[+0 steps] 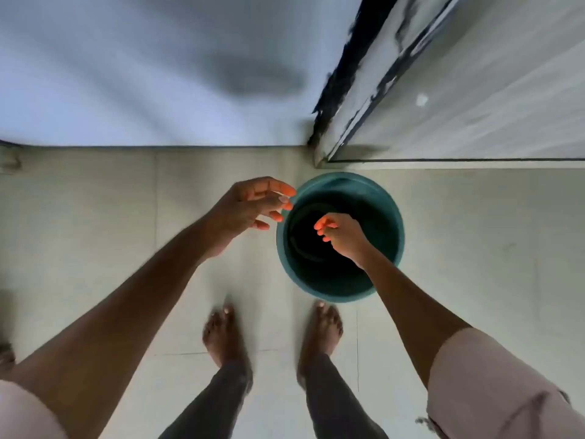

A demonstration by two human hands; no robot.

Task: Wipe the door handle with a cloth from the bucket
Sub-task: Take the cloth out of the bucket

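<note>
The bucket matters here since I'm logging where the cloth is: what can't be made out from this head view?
- Inside of the bucket: too dark to show a cloth or water.
- Right hand: fingers curled over the opening, and whether they pinch anything is unclear.
- Left hand: motion-blurred, beside the rim, seemingly empty.
- Door: its handle is cut off by the top edge.

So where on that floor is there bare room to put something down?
Bare tile lies left of the left hand, up to the wall, and right of the bucket below the door. It is crowded between bucket and feet.
</note>
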